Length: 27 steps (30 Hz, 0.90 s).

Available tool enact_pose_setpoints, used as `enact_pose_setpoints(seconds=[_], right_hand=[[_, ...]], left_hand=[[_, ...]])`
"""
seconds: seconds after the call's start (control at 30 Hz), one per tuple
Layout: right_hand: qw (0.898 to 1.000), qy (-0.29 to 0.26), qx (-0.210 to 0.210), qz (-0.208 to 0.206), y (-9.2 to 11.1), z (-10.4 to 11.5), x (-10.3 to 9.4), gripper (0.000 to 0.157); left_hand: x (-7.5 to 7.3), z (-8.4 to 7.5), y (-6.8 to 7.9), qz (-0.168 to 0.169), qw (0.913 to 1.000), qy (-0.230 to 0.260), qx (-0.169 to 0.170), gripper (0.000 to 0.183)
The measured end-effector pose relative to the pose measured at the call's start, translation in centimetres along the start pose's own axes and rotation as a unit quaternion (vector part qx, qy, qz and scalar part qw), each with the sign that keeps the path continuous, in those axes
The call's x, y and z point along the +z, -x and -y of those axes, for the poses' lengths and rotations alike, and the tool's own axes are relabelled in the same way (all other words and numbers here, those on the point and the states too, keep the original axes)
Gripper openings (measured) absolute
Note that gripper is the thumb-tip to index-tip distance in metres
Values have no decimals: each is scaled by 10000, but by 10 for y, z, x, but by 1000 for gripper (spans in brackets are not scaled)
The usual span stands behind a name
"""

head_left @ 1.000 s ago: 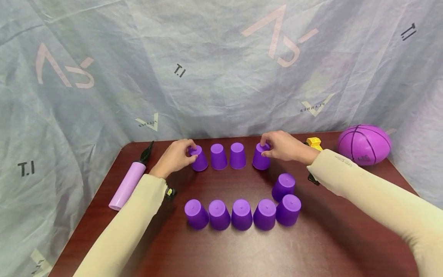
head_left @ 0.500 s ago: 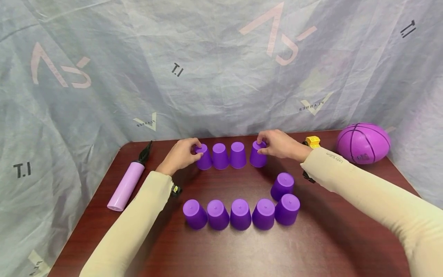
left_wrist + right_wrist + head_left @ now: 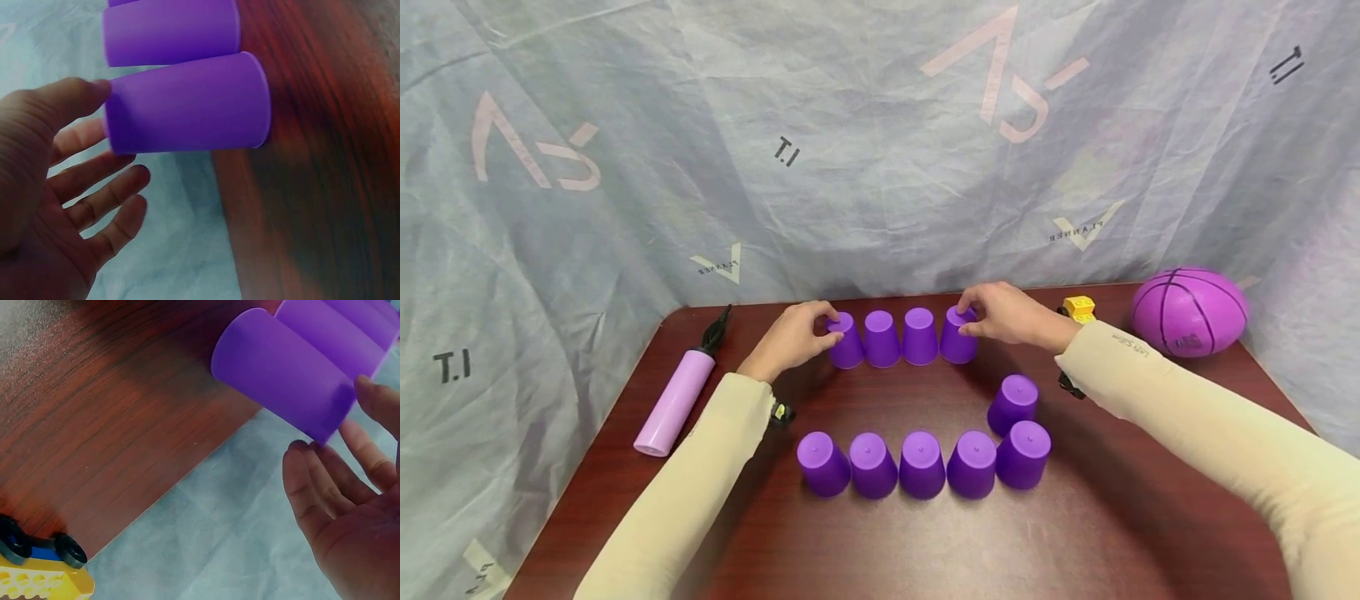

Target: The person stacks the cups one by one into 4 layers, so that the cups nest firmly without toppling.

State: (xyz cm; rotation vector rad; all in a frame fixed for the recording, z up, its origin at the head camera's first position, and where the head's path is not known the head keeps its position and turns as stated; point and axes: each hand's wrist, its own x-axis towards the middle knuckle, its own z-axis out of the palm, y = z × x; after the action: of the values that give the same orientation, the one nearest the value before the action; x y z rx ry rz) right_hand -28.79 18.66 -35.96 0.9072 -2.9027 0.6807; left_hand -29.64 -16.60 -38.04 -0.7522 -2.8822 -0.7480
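Purple plastic cups stand upside down on the table. At the left end of the back row my left hand [image 3: 792, 336] pinches the top of a cup [image 3: 847, 348] between thumb and fingers. My right hand [image 3: 1011, 317] grips the cup [image 3: 958, 345] at the right end in the same way. Two more cups, a left one [image 3: 882, 342] and a right one [image 3: 919, 338], sit between them, all close side by side. In the left wrist view the thumb [image 3: 81, 97] lies at the base edge of the held cup [image 3: 187, 106], while the lower fingers spread below it.
Nearer me, several upturned cups [image 3: 922, 467] form a front row, with one cup [image 3: 1013, 406] behind its right end. A pink hand pump [image 3: 677, 400] lies at left. A yellow toy block vehicle [image 3: 1079, 308] and a purple ball [image 3: 1190, 312] are at the back right. Grey cloth [image 3: 880, 167] hangs behind the table [image 3: 887, 558].
My left hand has slid its cup to the right, and my right hand has brought its cup slightly left. The gaps in the back row have narrowed.
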Motion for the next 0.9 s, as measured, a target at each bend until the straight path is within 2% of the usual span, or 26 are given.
enact_pose_setpoints(seconds=[0.1, 0.2, 0.4, 0.57, 0.7, 0.9], right_hand=[[9993, -7, -312, -200, 8, 2, -4, 30], [9971, 1, -656, -375, 23, 3, -10, 28], [9932, 150, -1109, -327, 68, 13, -22, 25], [9936, 196, -1089, -223, 102, 18, -19, 25], [9942, 116, -1031, -301, 115, 18, -12, 23], [9947, -85, -993, -255, 121, 14, -3, 23]], left_hand=[[-7, 1, 10, -109, 9997, 5, 205, 29], [-19, -5, 28, -207, 9985, 16, 508, 29], [-34, -27, 82, -73, 9939, -31, 1102, 26], [-30, -39, 120, 225, 9907, -12, 1341, 27], [-24, -43, 135, 424, 9887, 109, 1434, 27], [-14, -37, 143, 525, 9859, 261, 1565, 24]])
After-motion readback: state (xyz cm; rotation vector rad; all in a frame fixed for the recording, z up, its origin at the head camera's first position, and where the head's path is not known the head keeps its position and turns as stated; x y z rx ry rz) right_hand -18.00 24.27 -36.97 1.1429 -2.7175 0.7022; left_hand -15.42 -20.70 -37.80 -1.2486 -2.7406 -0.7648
